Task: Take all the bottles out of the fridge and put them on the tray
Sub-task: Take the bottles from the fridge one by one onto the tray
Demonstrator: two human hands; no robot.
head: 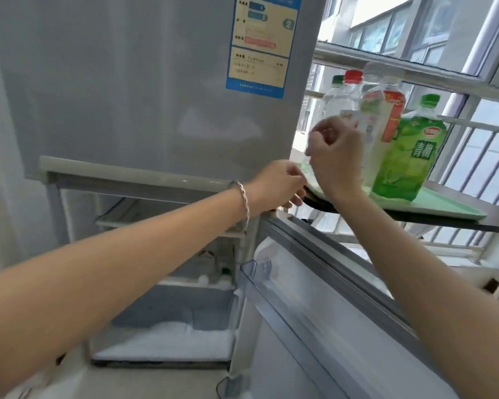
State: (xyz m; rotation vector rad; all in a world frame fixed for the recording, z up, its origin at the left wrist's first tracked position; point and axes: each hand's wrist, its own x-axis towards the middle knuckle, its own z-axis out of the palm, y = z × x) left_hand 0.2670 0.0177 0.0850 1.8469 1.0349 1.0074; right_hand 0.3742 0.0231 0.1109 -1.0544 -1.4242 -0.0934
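Right of the fridge (127, 82), a pale green tray (444, 204) lies on a dark tabletop (458, 220). Several bottles stand on it: a green drink bottle (406, 156), an orange-labelled bottle (389, 116), a clear red-capped bottle (353, 79) and a clear green-capped bottle (337, 82). My left hand (277, 188) holds the tray's left edge, fingers curled under it. My right hand (334, 156) hovers in front of the clear bottles, fingers loosely curled with nothing in them. Deep in the open lower compartment (162, 312) something small and green-topped (225, 270) shows, too blurred to name.
The lower fridge door (329, 326) swings open toward me on the right, with a clear door shelf (254, 272). Frost covers the compartment floor. A wire shelf (121, 220) sits inside. Window bars and a railing stand behind the table.
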